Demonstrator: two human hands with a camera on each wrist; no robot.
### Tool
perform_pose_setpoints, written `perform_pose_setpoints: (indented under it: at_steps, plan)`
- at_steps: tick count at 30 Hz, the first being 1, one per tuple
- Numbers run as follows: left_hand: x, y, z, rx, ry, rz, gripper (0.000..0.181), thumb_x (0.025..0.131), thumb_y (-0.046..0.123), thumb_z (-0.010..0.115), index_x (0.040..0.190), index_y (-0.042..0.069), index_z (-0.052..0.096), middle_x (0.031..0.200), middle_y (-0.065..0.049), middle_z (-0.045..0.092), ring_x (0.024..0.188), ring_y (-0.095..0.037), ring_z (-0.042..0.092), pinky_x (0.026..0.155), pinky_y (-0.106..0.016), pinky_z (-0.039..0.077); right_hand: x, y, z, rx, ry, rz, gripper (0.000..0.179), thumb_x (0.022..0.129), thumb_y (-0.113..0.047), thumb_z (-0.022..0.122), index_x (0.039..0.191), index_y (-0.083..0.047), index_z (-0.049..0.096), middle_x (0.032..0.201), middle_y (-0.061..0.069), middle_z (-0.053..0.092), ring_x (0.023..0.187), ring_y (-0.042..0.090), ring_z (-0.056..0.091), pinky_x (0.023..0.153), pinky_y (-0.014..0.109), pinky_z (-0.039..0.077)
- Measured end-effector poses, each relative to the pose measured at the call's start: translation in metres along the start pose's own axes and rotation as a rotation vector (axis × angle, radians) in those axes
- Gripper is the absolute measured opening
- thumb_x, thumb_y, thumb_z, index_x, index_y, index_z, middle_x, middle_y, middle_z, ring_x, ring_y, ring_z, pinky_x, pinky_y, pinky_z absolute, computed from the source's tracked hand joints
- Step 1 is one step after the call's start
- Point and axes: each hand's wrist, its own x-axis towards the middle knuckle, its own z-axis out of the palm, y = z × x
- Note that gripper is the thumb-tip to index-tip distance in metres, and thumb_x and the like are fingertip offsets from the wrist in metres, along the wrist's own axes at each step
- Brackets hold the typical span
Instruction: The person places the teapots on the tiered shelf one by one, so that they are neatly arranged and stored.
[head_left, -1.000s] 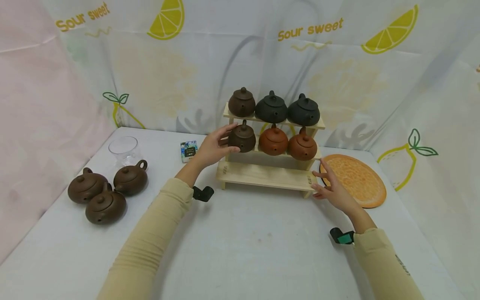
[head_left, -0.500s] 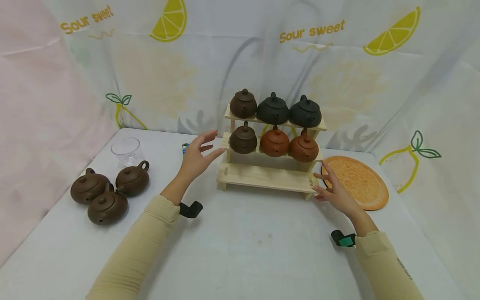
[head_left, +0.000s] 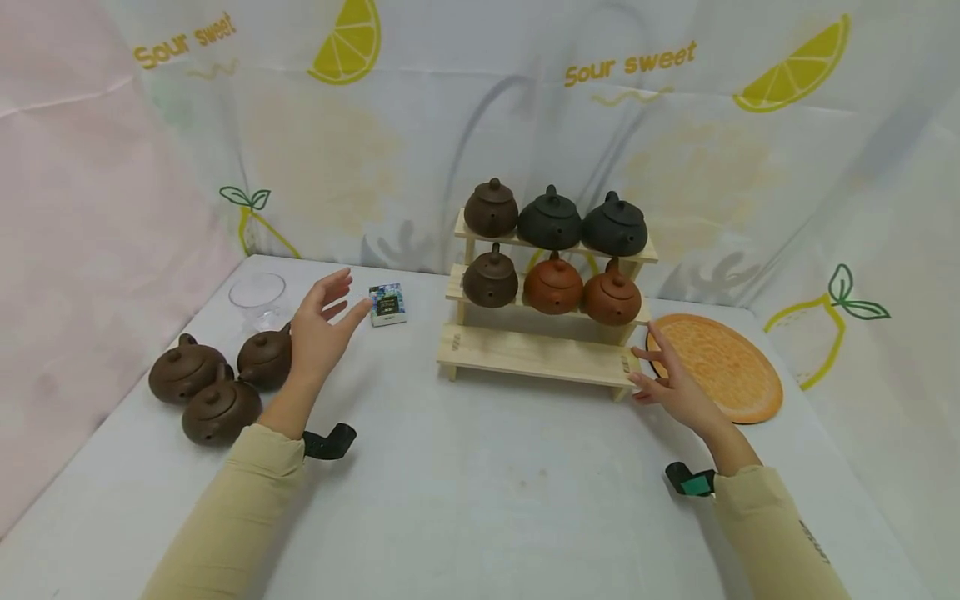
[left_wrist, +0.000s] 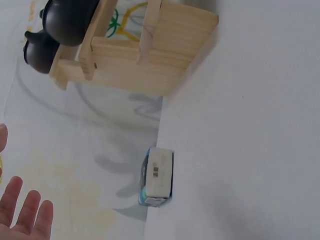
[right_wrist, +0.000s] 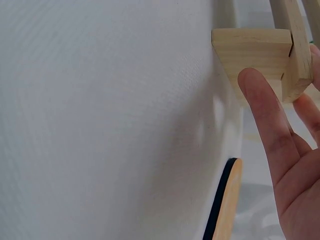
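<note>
My left hand (head_left: 321, 329) is in the air at the left with nothing in it, fingers parted from the thumb. It partly covers one of the brown teapots (head_left: 217, 412) grouped on the table. At the right end of the three-tier wooden stand (head_left: 540, 354), my right hand (head_left: 678, 387) rests its fingertips (right_wrist: 252, 82) by the lowest board. On the top tier sit a brown teapot (head_left: 491, 208) and two black teapots (head_left: 551, 218). The middle tier bears a dark brown teapot (head_left: 491, 280) and two reddish teapots (head_left: 553, 285). Only fingertips of the left hand show in its wrist view.
A clear glass cup (head_left: 257, 296) stands behind the brown teapots. Between the left hand and the stand lies a small patterned box (head_left: 387, 305). A round mat printed like a flatbread (head_left: 720, 367) lies right of the stand. Printed cloth (head_left: 420, 125) hangs behind the table.
My left hand has let go of the dark brown teapot on the middle tier and moved left toward the grouped teapots, uncovering the small box. The right hand stays at the stand.
</note>
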Motion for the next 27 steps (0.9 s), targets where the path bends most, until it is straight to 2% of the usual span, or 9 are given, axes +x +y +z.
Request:
perform_pose_setpoints:
  at_steps: [4, 10, 16, 17, 20, 23, 24, 27]
  plan:
    - [-0.002, -0.002, -0.014, 0.048, 0.082, -0.078, 0.052, 0.084, 0.021, 0.071, 0.13, 0.007, 0.053, 0.124, -0.009, 0.056, 0.114, -0.021, 0.051, 0.095, -0.033, 0.042, 0.0, 0.001, 0.0, 0.002, 0.0, -0.002, 0.088, 0.093, -0.013, 0.057, 0.148, -0.035, -0.009, 0.143, 0.03, 0.023, 0.08, 0.039, 0.064, 0.069, 0.033, 0.054]
    - [-0.008, -0.005, -0.027, 0.098, 0.219, -0.181, 0.053, 0.083, 0.024, 0.071, 0.131, 0.009, 0.052, 0.126, -0.007, 0.054, 0.118, -0.018, 0.046, 0.097, -0.028, 0.037, -0.001, 0.003, 0.001, 0.001, 0.001, -0.013, 0.088, 0.094, -0.012, 0.056, 0.148, -0.035, -0.009, 0.143, 0.03, 0.023, 0.078, 0.038, 0.064, 0.068, 0.032, 0.054]
    - [-0.014, -0.011, -0.036, 0.141, 0.318, -0.269, 0.055, 0.081, 0.027, 0.073, 0.131, 0.017, 0.053, 0.126, -0.003, 0.055, 0.121, -0.014, 0.04, 0.095, -0.032, 0.035, 0.001, 0.003, 0.002, -0.009, 0.003, -0.026, 0.087, 0.094, -0.012, 0.056, 0.149, -0.034, -0.008, 0.143, 0.031, 0.024, 0.077, 0.037, 0.064, 0.067, 0.032, 0.054]
    - [-0.014, -0.012, -0.037, 0.154, 0.332, -0.276, 0.054, 0.081, 0.027, 0.073, 0.131, 0.018, 0.054, 0.125, -0.003, 0.055, 0.121, -0.014, 0.038, 0.098, -0.032, 0.03, 0.002, 0.003, 0.001, -0.009, 0.001, -0.026, 0.087, 0.094, -0.012, 0.056, 0.149, -0.035, -0.008, 0.143, 0.031, 0.024, 0.077, 0.037, 0.064, 0.068, 0.032, 0.054]
    - [-0.014, -0.015, -0.04, 0.195, 0.356, -0.303, 0.054, 0.08, 0.029, 0.073, 0.13, 0.019, 0.054, 0.125, -0.001, 0.056, 0.123, -0.016, 0.036, 0.106, -0.031, 0.01, 0.003, 0.003, 0.001, -0.013, -0.002, -0.029, 0.087, 0.094, -0.012, 0.056, 0.149, -0.035, -0.007, 0.143, 0.03, 0.024, 0.077, 0.037, 0.064, 0.068, 0.032, 0.054]
    - [-0.014, -0.018, -0.042, 0.216, 0.345, -0.355, 0.058, 0.08, 0.033, 0.073, 0.132, 0.021, 0.051, 0.128, 0.0, 0.053, 0.128, -0.016, 0.03, 0.106, -0.034, -0.009, 0.003, 0.004, 0.001, -0.016, 0.005, -0.03, 0.087, 0.094, -0.012, 0.056, 0.149, -0.033, -0.008, 0.142, 0.031, 0.025, 0.077, 0.037, 0.064, 0.067, 0.032, 0.054]
    - [-0.014, -0.019, -0.043, 0.219, 0.336, -0.372, 0.059, 0.08, 0.033, 0.073, 0.133, 0.022, 0.049, 0.13, 0.0, 0.051, 0.129, -0.016, 0.029, 0.106, -0.036, -0.013, 0.002, 0.004, 0.001, -0.015, 0.006, -0.03, 0.087, 0.094, -0.011, 0.056, 0.149, -0.033, -0.008, 0.142, 0.031, 0.024, 0.076, 0.037, 0.064, 0.067, 0.032, 0.054]
    - [-0.014, -0.022, -0.043, 0.243, 0.3, -0.402, 0.064, 0.079, 0.034, 0.073, 0.136, 0.022, 0.046, 0.135, -0.003, 0.044, 0.131, -0.02, 0.025, 0.107, -0.041, -0.007, 0.002, 0.004, 0.0, -0.017, 0.011, -0.025, 0.087, 0.094, -0.012, 0.056, 0.149, -0.033, -0.008, 0.142, 0.031, 0.024, 0.076, 0.036, 0.064, 0.067, 0.031, 0.054]
